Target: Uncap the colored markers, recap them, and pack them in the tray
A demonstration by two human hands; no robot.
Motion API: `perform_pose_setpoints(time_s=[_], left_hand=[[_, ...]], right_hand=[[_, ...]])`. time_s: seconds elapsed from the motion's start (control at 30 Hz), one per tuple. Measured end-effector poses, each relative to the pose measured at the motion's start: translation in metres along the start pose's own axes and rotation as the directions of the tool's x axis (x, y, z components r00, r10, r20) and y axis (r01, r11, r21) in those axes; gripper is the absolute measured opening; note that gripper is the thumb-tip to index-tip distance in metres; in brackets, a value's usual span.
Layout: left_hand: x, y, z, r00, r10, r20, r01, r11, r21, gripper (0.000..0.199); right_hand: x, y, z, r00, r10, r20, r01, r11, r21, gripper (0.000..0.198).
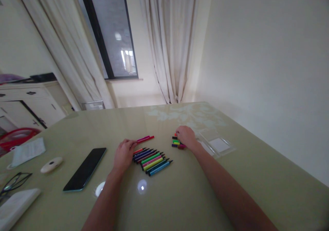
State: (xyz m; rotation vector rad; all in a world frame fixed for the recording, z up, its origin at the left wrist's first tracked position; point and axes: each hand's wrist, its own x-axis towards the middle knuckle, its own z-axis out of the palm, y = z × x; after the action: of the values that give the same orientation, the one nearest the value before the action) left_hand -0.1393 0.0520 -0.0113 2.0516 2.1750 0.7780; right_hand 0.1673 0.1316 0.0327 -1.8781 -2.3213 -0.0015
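Observation:
Several uncapped felt-tip markers (154, 161) lie side by side in a slanted row, tips pointing right. Above them are a red marker (147, 139) and a pink one, both with caps on. My left hand (124, 154) has its fingers closed at the left end of these two and appears to grip the red one. To the right, several loose marker caps (176, 142) in green, yellow, black and other colours sit in a small group. Over them, my right hand (186, 136) is closed, with an orange-red cap (175, 134) at its fingertips; the hand partly covers the group.
A clear plastic case (218, 143) lies open behind my right forearm. On the left are a phone (84, 169), a white oval object (51, 165), glasses (16, 183), a folded pale cloth or mask (28, 152) and a white box (17, 207). A wall borders the table's right side.

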Motion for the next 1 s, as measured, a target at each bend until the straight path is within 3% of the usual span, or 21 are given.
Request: perform_pose_setpoints(time_s=[0.2,0.4,0.6,0.77,1.0], left_hand=[[-0.001,0.006,-0.003,0.997,-0.072,-0.012,0.073,0.985,0.153,0.024],[0.0,0.002,-0.002,0.998,-0.045,0.044,0.041,0.996,0.079,0.024],[0.003,0.007,-0.001,0.999,0.026,-0.023,-0.03,0.982,-0.188,0.032],[-0.003,0.021,-0.009,0.991,0.086,-0.099,-0.115,0.932,-0.344,0.034],[-0.011,0.056,-0.014,0.963,0.267,-0.024,-0.256,0.886,-0.386,0.039]], right_hand=[[-0.003,-0.012,-0.013,0.999,-0.044,-0.008,0.044,0.999,-0.018,0.028],[-0.006,-0.027,-0.016,0.986,-0.164,-0.025,0.164,0.986,0.017,0.03],[-0.01,-0.048,-0.008,0.877,-0.447,-0.177,0.481,0.835,0.268,0.031],[-0.015,-0.061,-0.016,0.834,-0.518,-0.191,0.551,0.76,0.345,0.02],[-0.018,-0.066,-0.022,0.762,-0.588,-0.271,0.643,0.639,0.421,0.012]])
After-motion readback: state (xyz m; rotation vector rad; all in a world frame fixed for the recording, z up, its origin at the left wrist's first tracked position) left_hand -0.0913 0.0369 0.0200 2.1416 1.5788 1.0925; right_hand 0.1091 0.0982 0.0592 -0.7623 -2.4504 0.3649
